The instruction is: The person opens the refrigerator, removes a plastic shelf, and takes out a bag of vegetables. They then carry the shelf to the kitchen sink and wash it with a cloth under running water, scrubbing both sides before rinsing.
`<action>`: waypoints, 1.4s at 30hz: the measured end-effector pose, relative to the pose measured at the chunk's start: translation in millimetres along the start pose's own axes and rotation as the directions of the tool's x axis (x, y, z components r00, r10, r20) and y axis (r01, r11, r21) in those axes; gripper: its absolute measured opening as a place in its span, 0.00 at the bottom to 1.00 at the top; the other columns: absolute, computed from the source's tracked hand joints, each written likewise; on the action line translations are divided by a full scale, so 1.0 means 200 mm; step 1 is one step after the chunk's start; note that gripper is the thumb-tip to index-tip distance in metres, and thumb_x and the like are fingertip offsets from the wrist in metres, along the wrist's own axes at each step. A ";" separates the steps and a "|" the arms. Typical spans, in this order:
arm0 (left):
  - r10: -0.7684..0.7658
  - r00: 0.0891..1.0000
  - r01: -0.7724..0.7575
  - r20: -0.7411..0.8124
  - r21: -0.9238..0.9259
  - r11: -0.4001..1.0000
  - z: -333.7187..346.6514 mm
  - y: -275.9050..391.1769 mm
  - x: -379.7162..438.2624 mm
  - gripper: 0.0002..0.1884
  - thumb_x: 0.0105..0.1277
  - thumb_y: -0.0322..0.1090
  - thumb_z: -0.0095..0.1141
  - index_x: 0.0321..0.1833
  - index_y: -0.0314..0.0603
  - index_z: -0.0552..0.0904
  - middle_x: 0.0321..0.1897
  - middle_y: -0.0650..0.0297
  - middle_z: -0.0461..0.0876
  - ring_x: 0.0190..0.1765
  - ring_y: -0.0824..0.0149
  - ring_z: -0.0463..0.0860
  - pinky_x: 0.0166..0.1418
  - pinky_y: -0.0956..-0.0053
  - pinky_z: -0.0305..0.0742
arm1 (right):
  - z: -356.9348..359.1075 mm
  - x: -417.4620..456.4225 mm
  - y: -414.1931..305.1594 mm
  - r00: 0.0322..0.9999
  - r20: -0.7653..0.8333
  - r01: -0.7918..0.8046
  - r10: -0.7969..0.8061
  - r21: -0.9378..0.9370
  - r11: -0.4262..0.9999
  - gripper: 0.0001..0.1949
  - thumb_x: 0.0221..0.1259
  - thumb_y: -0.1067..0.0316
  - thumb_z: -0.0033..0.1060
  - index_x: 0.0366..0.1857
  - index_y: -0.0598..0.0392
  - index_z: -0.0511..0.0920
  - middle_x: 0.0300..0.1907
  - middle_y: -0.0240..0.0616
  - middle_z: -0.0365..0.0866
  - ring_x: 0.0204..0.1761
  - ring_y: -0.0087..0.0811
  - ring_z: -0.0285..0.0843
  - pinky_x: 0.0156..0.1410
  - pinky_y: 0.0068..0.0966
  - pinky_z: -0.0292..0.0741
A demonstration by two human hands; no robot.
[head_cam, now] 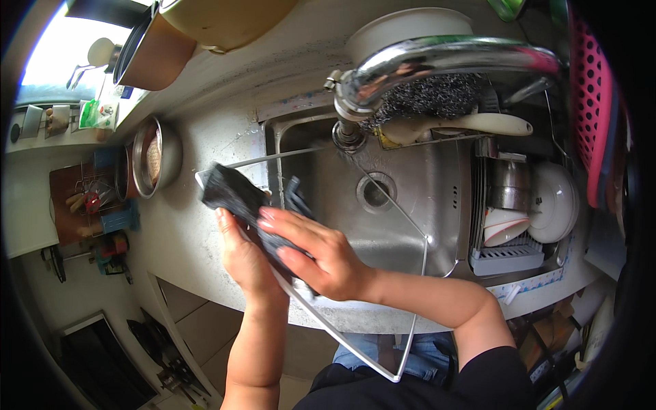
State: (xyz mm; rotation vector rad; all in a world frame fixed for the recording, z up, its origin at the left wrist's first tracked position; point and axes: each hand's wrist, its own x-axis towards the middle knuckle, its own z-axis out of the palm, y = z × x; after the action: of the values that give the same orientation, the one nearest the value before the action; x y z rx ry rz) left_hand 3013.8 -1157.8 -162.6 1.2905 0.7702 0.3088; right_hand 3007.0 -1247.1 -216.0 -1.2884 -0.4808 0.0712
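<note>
My left hand grips a thin white rod frame along its left side, with a dark cloth wrapped about the rod there. Against the lower part of that cloth press the fingers of my right hand, and a loose end of the cloth hangs beside them. Rods of the frame reach over a stainless steel sink and down in front of my body. The cloth hides the rod between my hands.
A chrome faucet arches over the sink's far side. To the right a dish rack holds bowls, plates and a metal cup. On the left part of the worktop stands a steel bowl. A brown pot sits further back.
</note>
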 end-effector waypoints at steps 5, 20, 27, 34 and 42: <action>0.054 0.999 -0.054 0.001 0.109 0.993 -0.08 -0.02 0.00 0.23 0.69 0.49 0.31 0.57 0.39 0.64 0.55 0.53 0.69 0.58 0.57 0.69 0.58 0.55 0.62 | -0.23 -0.42 0.33 0.958 -0.161 -0.273 0.239 -0.237 0.932 0.14 0.58 0.67 0.49 0.48 0.57 0.72 0.52 0.48 0.72 0.55 0.41 0.70 0.58 0.28 0.67; 0.096 0.994 -0.105 0.050 0.236 0.966 0.05 0.03 0.03 0.22 0.70 0.46 0.31 0.60 0.41 0.61 0.56 0.56 0.68 0.59 0.57 0.69 0.57 0.54 0.64 | -0.14 -0.46 -0.29 0.992 -0.014 -0.130 0.129 -0.083 0.988 0.16 0.56 0.70 0.47 0.50 0.61 0.72 0.56 0.49 0.68 0.60 0.44 0.65 0.63 0.33 0.62; 0.085 0.996 -0.093 0.041 0.263 0.960 -0.06 -0.01 0.01 0.19 0.70 0.44 0.30 0.58 0.43 0.64 0.55 0.57 0.70 0.56 0.59 0.72 0.50 0.59 0.70 | -0.23 -0.71 -0.15 0.973 -0.065 -0.228 0.220 -0.165 0.960 0.16 0.56 0.72 0.46 0.49 0.60 0.72 0.55 0.49 0.69 0.59 0.44 0.65 0.63 0.33 0.62; 0.110 0.993 -0.116 0.037 0.234 0.965 -0.04 -0.01 0.01 0.19 0.70 0.43 0.31 0.57 0.41 0.64 0.54 0.55 0.70 0.54 0.58 0.73 0.52 0.58 0.70 | -0.51 -0.89 0.65 0.828 -0.331 -0.560 0.452 -0.454 0.693 0.13 0.58 0.66 0.46 0.46 0.58 0.70 0.52 0.49 0.69 0.50 0.48 0.70 0.53 0.33 0.69; 0.113 0.994 -0.112 0.002 0.173 0.978 -0.17 -0.03 0.01 0.18 0.70 0.40 0.33 0.57 0.38 0.62 0.52 0.53 0.69 0.52 0.59 0.74 0.49 0.63 0.76 | -0.62 -0.45 1.04 0.379 -0.500 -0.568 0.779 0.538 0.622 0.06 0.50 0.72 0.56 0.33 0.57 0.75 0.31 0.34 0.77 0.33 0.30 0.75 0.42 0.26 0.72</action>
State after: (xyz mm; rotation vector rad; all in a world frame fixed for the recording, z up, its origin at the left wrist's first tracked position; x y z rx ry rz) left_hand 2991.3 -1132.6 -172.3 1.5012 0.7448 0.3443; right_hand 3017.2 -1326.4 -461.2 -1.0399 0.7717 0.3280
